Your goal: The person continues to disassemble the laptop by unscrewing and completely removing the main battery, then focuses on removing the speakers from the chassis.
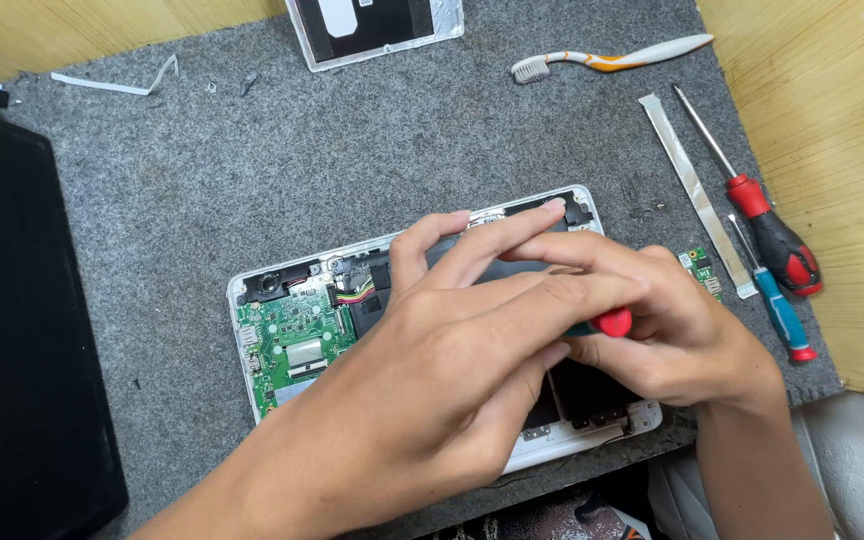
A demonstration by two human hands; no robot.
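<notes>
Resting across the opened white laptop shell (282,345) lying near-centre on the grey felt mat (252,170), the left hand (452,350) is spreading flat while the right hand (667,330) is gripping a red-capped screwdriver (612,322); its exposed green circuit board (287,345) looks fragile, so holding the rigid rim seems safest.

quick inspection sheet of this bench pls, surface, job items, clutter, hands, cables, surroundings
surface: grey felt mat on a wooden table.
job's things: opened white laptop base, green circuit board exposed at its left end.
clutter: toothbrush, large red-handled screwdriver, blue-handled screwdriver, silver strip, small green board, white panel at the top edge.
hands: left hand rests fingers on the laptop base; right hand grips a red-capped tool.
cables: coloured wire bundle inside the base; white ribbon lying loose.
surroundings: black slab at left.
</notes>
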